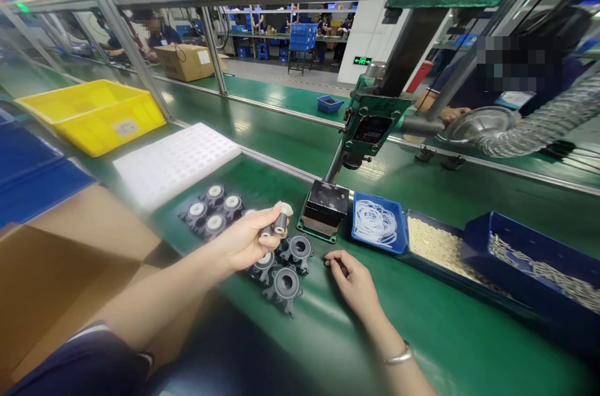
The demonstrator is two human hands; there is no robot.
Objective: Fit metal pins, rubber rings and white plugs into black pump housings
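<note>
My left hand (pixel 255 237) is closed around a few small dark cylinders with white ends (pixel 280 223), above several black round-centred parts on the green bench. Parts at the left, such as one black part (pixel 215 192), carry white discs in their centres. Nearer my right hand, a black part (pixel 287 283) shows a bare dark centre. My right hand (pixel 349 277) rests just right of these parts with its fingers curled and the thumb near the fingertips; whether something small is between them cannot be made out.
A press with a black block (pixel 327 201) stands ahead. To its right are a blue tray of white rings (pixel 402 240), a bin of cream pieces (pixel 431 240) and a blue bin (pixel 492 227). White foam (pixel 178 158), a yellow crate (pixel 98 127) and a cardboard box (pixel 60 290) lie left. A person works opposite.
</note>
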